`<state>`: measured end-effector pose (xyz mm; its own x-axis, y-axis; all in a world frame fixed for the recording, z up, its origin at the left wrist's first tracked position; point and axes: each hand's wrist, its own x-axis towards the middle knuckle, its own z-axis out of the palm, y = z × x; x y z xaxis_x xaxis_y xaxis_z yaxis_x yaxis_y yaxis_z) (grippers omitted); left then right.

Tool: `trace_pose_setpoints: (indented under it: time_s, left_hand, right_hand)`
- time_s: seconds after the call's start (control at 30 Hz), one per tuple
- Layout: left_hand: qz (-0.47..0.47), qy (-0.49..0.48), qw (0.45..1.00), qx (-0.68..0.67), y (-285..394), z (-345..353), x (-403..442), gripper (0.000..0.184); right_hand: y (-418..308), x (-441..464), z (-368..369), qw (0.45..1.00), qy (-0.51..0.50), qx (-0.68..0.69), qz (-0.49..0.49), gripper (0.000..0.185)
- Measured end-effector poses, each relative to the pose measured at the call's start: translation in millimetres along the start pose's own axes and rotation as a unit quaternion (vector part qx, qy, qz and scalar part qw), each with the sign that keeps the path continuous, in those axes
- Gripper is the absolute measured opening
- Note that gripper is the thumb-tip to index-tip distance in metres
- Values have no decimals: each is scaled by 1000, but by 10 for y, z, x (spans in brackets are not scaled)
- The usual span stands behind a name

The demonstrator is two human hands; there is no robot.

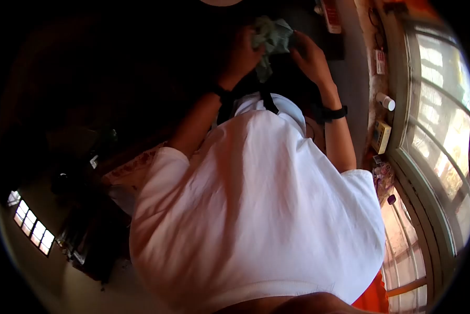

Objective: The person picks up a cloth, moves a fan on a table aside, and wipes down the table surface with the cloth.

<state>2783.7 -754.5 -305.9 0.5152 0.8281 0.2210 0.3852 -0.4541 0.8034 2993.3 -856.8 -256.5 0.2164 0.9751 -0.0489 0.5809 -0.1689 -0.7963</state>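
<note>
A crumpled grey-green cloth (272,37) hangs between my two hands near the top of the head view, one end trailing downward. My left hand (244,58) is closed on its left side, the fingers partly lost in shadow. On the other side, my right hand (309,56) has its fingers bent around the cloth's right edge. Dark bands circle both wrists. The surface beneath the hands is too dark to make out.
A red-and-white box (331,17) lies beyond my right hand. Along the window ledge at right stand a white bottle (385,101), a yellowish box (381,137) and a small box (380,62). The barred window (436,120) is beside them. Deep shadow covers the left side.
</note>
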Motion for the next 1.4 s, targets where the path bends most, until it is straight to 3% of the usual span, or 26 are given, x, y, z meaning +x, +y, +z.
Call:
trace_pose_setpoints:
  time_s: [0.03,0.1,0.17,0.23,0.27,0.33,0.37,0.43,0.5,0.57,0.63,0.73,0.77,0.83,0.9,0.97,1.03,1.07,1.13,1.2,1.3,1.4]
  left_hand:
    - [-5,10,1000,-3,34,44,13,44]
    - [85,-19,996,2,170,-6,80,45]
    - [91,-16,996,9,36,-56,43,48]
    - [119,-34,992,-33,-176,-228,-3,44]
    - [116,-22,992,-34,-279,-344,-54,44]
    - [22,-51,998,-38,-504,-625,-168,38]
    - [22,-38,998,-39,-613,-772,-224,38]
    - [61,-2,994,85,-774,-1090,-403,34]
    - [31,9,995,96,-851,-1434,-575,34]
    - [3,18,994,108,-928,-1704,-744,35]
    - [-65,125,983,118,-1050,-1899,-922,41]
    - [-85,135,977,140,-910,-2347,-1041,54]
    - [-87,97,983,128,-997,-2297,-1222,59]
    - [-100,61,984,131,-1292,-2236,-1377,68]
    - [-139,10,975,171,-1110,-2368,-1505,64]
    - [-129,20,976,172,-1305,-2426,-1503,62]
    - [-225,-40,969,93,-1325,-2420,-1595,52]
    - [-228,-42,969,92,-1277,-2436,-1610,52]
    - [-223,-30,970,95,-1236,-2560,-1509,42]
    - [-199,-23,976,91,-1217,-2540,-1482,39]
    - [-151,-19,984,95,-1204,-2473,-1438,36]
    - [-123,-20,987,101,-1096,-2391,-1269,33]
  right_hand:
    - [-24,9,86,1000,-9,-6,-6,54]
    - [-55,-15,310,996,-60,-32,-52,59]
    - [-151,-54,599,988,-99,-109,-54,67]
    - [-345,-38,826,985,-59,-154,-49,79]
    - [-396,-5,914,983,-65,-165,-52,89]
    - [-513,50,1088,976,-68,-200,-53,92]
    - [-584,97,1167,971,-64,-228,-47,94]
    - [-691,166,1331,961,-72,-262,-58,95]
    - [-862,261,1502,951,-72,-292,-66,96]
    - [-1054,357,1689,928,-115,-351,-46,95]
    - [-1249,472,1950,913,-129,-385,-31,91]
    - [-1322,522,2390,884,-157,-440,-13,83]
    - [-1343,637,2498,864,-170,-473,-22,79]
    - [-1814,662,2564,849,-167,-491,-97,70]
    - [-1867,702,2727,863,-195,-466,-25,65]
    - [-1749,744,2859,877,-149,-454,-51,70]
    - [-1585,708,2873,883,-125,-448,-57,75]
    - [-1495,746,2853,886,-102,-444,-85,72]
    - [-1446,795,2748,890,-74,-436,-111,70]
    - [-1552,777,2559,928,-108,-352,-49,61]
    - [-1464,706,2395,950,-95,-296,-34,56]
    - [-1191,696,2168,936,-81,-342,-18,52]
